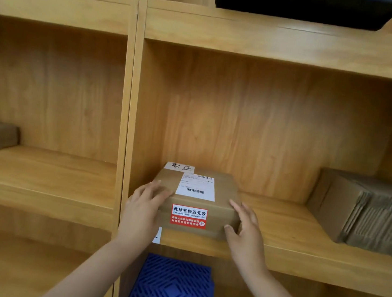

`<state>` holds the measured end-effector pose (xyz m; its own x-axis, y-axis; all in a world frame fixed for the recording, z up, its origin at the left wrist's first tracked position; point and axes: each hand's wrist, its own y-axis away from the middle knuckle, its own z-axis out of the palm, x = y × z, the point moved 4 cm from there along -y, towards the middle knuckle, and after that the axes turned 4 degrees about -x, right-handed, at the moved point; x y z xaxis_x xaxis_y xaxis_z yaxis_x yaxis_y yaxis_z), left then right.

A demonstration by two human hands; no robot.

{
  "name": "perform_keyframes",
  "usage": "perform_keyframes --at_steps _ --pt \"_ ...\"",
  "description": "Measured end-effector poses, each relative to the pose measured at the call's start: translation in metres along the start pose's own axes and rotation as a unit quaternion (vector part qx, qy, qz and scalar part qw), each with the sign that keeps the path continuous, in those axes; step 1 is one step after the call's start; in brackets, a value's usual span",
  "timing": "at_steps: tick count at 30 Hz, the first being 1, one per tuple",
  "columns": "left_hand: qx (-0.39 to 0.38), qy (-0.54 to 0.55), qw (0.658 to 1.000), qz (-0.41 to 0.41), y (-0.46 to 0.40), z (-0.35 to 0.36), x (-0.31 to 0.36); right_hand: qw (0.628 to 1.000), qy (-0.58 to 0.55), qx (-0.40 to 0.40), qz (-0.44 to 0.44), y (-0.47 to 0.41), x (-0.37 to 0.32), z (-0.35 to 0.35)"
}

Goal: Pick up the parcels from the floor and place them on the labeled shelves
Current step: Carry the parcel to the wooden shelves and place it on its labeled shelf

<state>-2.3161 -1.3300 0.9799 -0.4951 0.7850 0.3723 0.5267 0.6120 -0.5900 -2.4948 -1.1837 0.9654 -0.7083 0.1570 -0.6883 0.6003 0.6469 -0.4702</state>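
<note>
Right now the parcel (196,202) sits on the shelf (302,236), near its front edge, held between both hands. The left hand (142,212) grips its left front corner, fingers curled over the top; the right hand (245,231) presses the right side with fingers nearly straight and thumb on the front face. Behind the grip a handwritten label (179,166) shows on the back wall, and just below the left hand another slip (157,234) hangs off the shelf edge. Well to the right of the grip lies a stack of cardboard (366,211).

The risk, I judge: if released here, the parcel's front may overhang and tip off. A hard push could also cover or crumple the back label.
</note>
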Motion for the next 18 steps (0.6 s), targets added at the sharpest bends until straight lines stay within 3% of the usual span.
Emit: perform_keyframes --at_steps 9,18 --pt "-0.042 -0.162 0.986 0.015 -0.019 0.016 0.001 0.996 0.094 -0.005 0.004 -0.026 0.007 0.009" --pt "-0.078 -0.128 0.989 0.014 -0.027 0.021 -0.008 0.992 0.123 -0.022 0.014 -0.037 0.005 0.014"
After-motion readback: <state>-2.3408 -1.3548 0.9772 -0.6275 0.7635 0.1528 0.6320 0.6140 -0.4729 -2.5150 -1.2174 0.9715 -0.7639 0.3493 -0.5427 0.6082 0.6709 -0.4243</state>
